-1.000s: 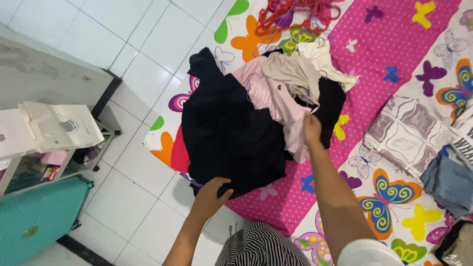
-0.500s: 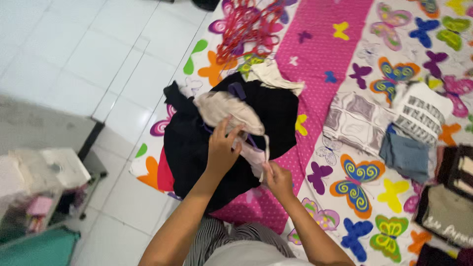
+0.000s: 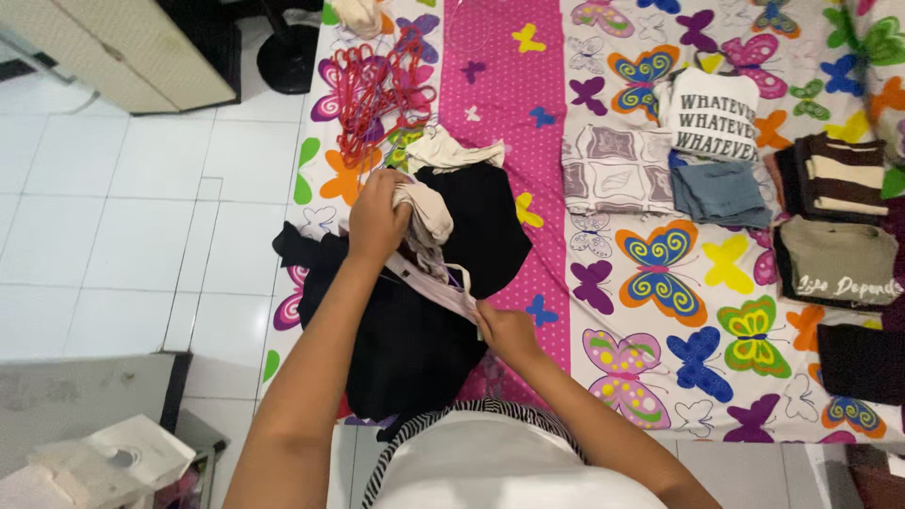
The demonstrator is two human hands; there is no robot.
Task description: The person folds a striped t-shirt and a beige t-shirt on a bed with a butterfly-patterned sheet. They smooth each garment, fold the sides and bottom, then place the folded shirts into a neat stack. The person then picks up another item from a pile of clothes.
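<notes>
Over the butterfly-print bedsheet [image 3: 660, 283], the view has swung since half a second ago — folded shirts now fill the right side, and red hangers [image 3: 377, 85] sit nearer the top. The left hand [image 3: 377, 221] still has its fingers curled tight around a bunched beige garment [image 3: 426, 212], soft and crumpled, atop the black clothes pile [image 3: 405, 320]. The right hand [image 3: 504, 330] pinches the garment's pale strap [image 3: 438, 287] — a thin band stretched taut between both hands.
</notes>
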